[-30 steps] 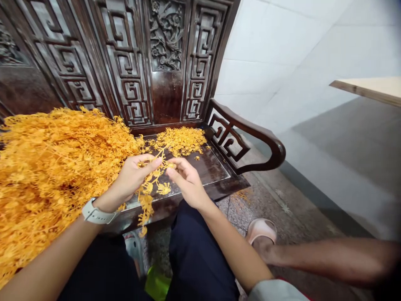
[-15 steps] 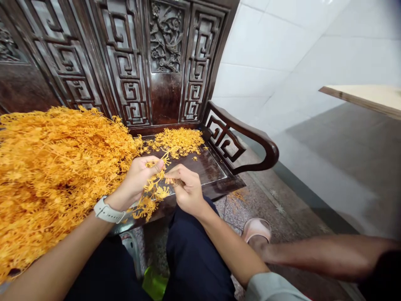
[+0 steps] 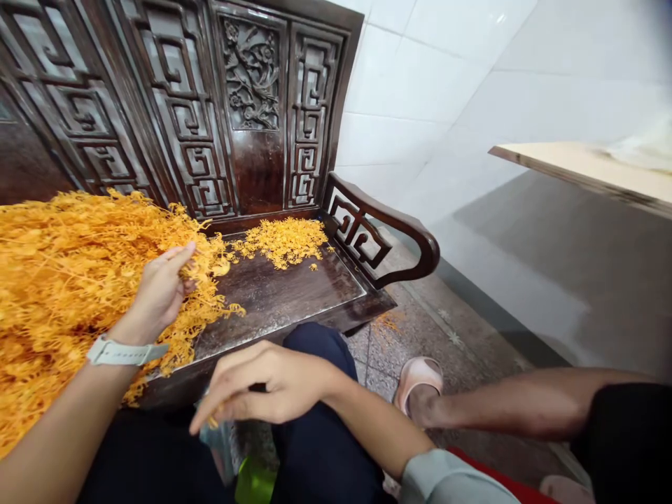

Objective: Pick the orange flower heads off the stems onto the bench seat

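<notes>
On the left of the dark wooden bench [image 3: 299,294] lies a big heap of orange plastic flower sprigs [image 3: 78,266]. My left hand [image 3: 165,290], wearing a pale watch, is at the heap's right edge, thumb up and fingers curled around sprig stems; the fingertips are partly hidden. Lower down, over my lap, my right hand [image 3: 267,385] is slightly blurred, its fingers closed together. A small orange bit [image 3: 213,422] shows beneath its fingertips. Small loose orange florets [image 3: 286,241] form a separate pile near the backrest.
A curved armrest [image 3: 388,224] bounds the bench on the right. Orange scraps [image 3: 387,325] lie on the floor near another person's leg and pink clog [image 3: 420,381]. A wooden board [image 3: 577,168] juts in at right, and something bright green [image 3: 255,481] is between my legs.
My hands have parted from the sprig they worked together. The left moved left to the big heap; the right came down toward my lap. The view shifted slightly right.
</notes>
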{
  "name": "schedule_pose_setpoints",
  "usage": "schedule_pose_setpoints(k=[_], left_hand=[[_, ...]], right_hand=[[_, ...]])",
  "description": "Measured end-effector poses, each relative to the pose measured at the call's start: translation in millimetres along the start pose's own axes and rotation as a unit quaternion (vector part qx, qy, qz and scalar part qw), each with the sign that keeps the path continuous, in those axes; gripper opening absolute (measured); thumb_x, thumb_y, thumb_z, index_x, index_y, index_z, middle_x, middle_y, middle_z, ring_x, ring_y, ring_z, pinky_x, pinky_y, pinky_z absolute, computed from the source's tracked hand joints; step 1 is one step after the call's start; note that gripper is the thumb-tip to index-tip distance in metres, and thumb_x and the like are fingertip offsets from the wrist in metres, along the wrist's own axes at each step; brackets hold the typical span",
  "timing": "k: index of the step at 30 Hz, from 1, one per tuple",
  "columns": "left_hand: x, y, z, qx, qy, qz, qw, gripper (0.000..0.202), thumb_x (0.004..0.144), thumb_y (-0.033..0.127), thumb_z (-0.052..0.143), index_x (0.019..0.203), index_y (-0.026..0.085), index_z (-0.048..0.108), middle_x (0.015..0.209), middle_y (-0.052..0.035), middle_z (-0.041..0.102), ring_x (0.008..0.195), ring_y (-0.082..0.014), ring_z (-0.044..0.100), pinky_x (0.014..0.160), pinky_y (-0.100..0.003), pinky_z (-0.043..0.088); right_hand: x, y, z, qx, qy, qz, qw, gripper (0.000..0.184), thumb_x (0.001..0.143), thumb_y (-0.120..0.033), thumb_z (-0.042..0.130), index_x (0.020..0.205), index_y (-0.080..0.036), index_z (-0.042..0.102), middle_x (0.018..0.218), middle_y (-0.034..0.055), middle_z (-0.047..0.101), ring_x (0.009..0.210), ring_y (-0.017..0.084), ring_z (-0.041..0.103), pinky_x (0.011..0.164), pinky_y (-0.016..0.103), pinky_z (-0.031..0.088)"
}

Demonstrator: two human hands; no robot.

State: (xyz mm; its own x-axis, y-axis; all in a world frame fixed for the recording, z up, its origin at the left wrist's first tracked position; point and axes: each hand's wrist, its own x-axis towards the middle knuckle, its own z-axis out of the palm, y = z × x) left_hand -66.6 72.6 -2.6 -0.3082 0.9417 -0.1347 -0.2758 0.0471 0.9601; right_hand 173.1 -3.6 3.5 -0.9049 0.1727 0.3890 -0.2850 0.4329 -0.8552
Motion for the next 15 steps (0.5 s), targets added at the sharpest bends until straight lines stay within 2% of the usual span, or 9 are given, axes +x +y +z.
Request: schedule_pose_setpoints(k=[3, 4, 5, 6, 8, 11, 12, 14, 15], left_hand=[[-4, -5, 3.0, -0.01, -0.009, -0.015, 1.0, 0.038, 0.08, 0.042, 0.092, 0.098, 0.017, 0.071, 0.081, 0.0053, 0.065, 0.064, -0.0074, 0.054, 0.05, -0.02, 0.045], [-3, -8, 4.4, -0.014, -0.007, -0.019, 1.0, 0.037, 0.08, 0.042, 0.092, 0.099, 0.017, 0.072, 0.083, 0.0034, 0.066, 0.064, -0.0085, 0.055, 0.05, -0.021, 0.048], [-2, -11, 5.6, -0.015, -0.003, -0.02, 1.0, 0.035, 0.08, 0.041, 0.091, 0.098, 0.017, 0.073, 0.085, 0.0017, 0.067, 0.064, -0.0092, 0.056, 0.049, -0.021, 0.049], [-1, -14, 6.7, -0.016, 0.003, -0.019, 1.0, 0.033, 0.08, 0.039, 0.09, 0.099, 0.017, 0.074, 0.087, 0.0004, 0.067, 0.064, -0.0094, 0.056, 0.048, -0.021, 0.048], [0, -19, 8.6, -0.012, 0.003, -0.02, 1.0, 0.029, 0.08, 0.035, 0.089, 0.099, 0.017, 0.076, 0.091, -0.0013, 0.068, 0.065, -0.01, 0.058, 0.046, -0.02, 0.047], [-1, -23, 12.0, 0.0, -0.017, -0.032, 0.999, 0.03, 0.079, 0.038, 0.091, 0.096, 0.017, 0.078, 0.091, -0.0029, 0.069, 0.066, -0.0111, 0.059, 0.046, -0.02, 0.047], [-3, -23, 13.2, 0.008, -0.024, -0.031, 0.999, 0.033, 0.078, 0.04, 0.092, 0.096, 0.017, 0.078, 0.091, -0.0033, 0.069, 0.066, -0.0111, 0.058, 0.046, -0.02, 0.047], [-7, -21, 15.9, 0.025, -0.045, -0.017, 0.999, 0.038, 0.076, 0.046, 0.094, 0.094, 0.017, 0.079, 0.092, -0.0034, 0.069, 0.069, -0.0111, 0.058, 0.049, -0.019, 0.048], [-10, -20, 17.3, 0.031, -0.064, -0.008, 0.997, 0.04, 0.075, 0.049, 0.094, 0.093, 0.017, 0.079, 0.093, -0.0034, 0.069, 0.073, -0.0116, 0.059, 0.052, -0.018, 0.05]], right_hand=[[-9, -6, -15, 0.118, -0.152, 0.01, 0.981, 0.021, 0.102, -0.032, 0.067, 0.095, -0.017, 0.079, 0.105, 0.0117, 0.078, 0.096, 0.014, 0.076, 0.087, 0.017, 0.054], [-13, -7, -18, 0.166, -0.172, 0.002, 0.971, 0.022, 0.1, -0.035, 0.071, 0.09, -0.017, 0.08, 0.097, 0.0118, 0.078, 0.088, 0.014, 0.076, 0.082, 0.017, 0.054], [-16, -7, -22, 0.218, -0.146, -0.015, 0.965, 0.024, 0.096, -0.038, 0.076, 0.084, -0.017, 0.08, 0.088, 0.0112, 0.077, 0.078, 0.013, 0.075, 0.075, 0.018, 0.053], [-17, -5, -27, 0.267, -0.082, -0.039, 0.959, 0.026, 0.093, -0.041, 0.08, 0.082, -0.018, 0.08, 0.079, 0.0093, 0.075, 0.068, 0.013, 0.071, 0.067, 0.02, 0.053], [-16, 3, -40, 0.332, 0.107, -0.088, 0.933, 0.027, 0.092, -0.049, 0.079, 0.088, -0.022, 0.079, 0.074, 0.0043, 0.072, 0.058, 0.012, 0.062, 0.059, 0.023, 0.05], [-6, 19, -62, 0.378, 0.355, -0.087, 0.851, 0.031, 0.1, -0.053, 0.059, 0.106, -0.027, 0.074, 0.095, 0.0018, 0.076, 0.068, 0.013, 0.057, 0.064, 0.025, 0.052], [-2, 23, -65, 0.4, 0.409, -0.06, 0.818, 0.031, 0.101, -0.05, 0.056, 0.11, -0.026, 0.072, 0.101, 0.0026, 0.075, 0.071, 0.013, 0.056, 0.067, 0.027, 0.053], [2, 27, -63, 0.44, 0.478, 0.0, 0.76, 0.03, 0.096, -0.043, 0.058, 0.113, -0.022, 0.072, 0.097, 0.0038, 0.073, 0.069, 0.013, 0.052, 0.065, 0.028, 0.05], [2, 27, -58, 0.442, 0.489, 0.028, 0.752, 0.029, 0.093, -0.039, 0.061, 0.112, -0.02, 0.073, 0.09, 0.003, 0.071, 0.065, 0.013, 0.049, 0.062, 0.028, 0.047]])
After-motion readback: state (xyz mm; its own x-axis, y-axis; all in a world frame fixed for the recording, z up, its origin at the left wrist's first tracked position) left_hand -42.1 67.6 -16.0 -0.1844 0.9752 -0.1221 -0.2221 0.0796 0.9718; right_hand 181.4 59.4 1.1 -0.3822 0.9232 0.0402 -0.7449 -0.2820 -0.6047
